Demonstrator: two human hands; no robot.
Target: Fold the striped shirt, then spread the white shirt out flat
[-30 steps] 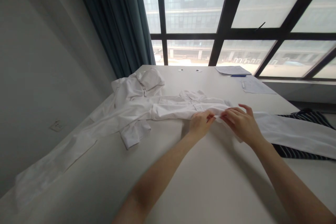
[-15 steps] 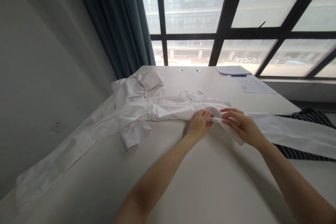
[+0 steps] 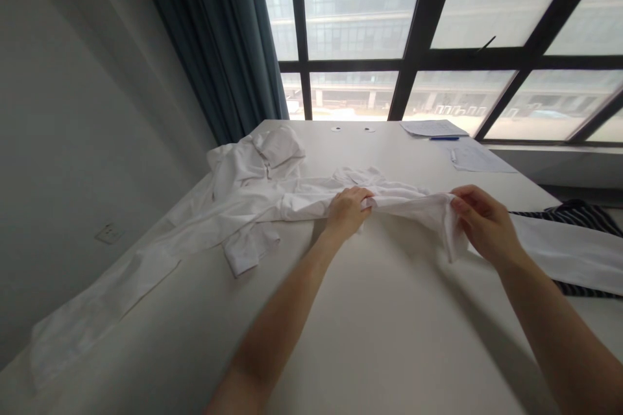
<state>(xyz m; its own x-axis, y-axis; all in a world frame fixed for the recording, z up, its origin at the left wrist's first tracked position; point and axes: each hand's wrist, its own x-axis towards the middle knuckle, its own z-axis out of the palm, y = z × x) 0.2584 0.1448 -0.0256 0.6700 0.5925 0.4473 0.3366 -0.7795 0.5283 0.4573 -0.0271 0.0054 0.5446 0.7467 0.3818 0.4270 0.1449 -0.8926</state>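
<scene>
A white shirt (image 3: 311,202) lies crosswise on the table, its collar-like bunched part on the far side. My left hand (image 3: 346,213) is closed on the near edge of its fabric. Further right, my right hand (image 3: 481,215) pinches the shirt's end between thumb and fingers. The cloth between my hands is lifted and stretched, with a short flap hanging down beside the right fingers. On the left, a cuff-like piece (image 3: 247,249) sticks out from under the white cloth, and a long white piece of cloth (image 3: 107,295) runs toward the table's left edge.
A crumpled white garment (image 3: 243,165) is heaped at the back left. White cloth (image 3: 569,248) lies over a black striped garment (image 3: 591,215) on the right. Papers (image 3: 433,128) and a blue pen (image 3: 444,139) sit near the window. A curtain (image 3: 214,39) hangs behind the table's left corner.
My right hand has moved right, drawing the shirt's end out and up. My left hand has shifted left along the near edge. The fabric between them is now stretched wider.
</scene>
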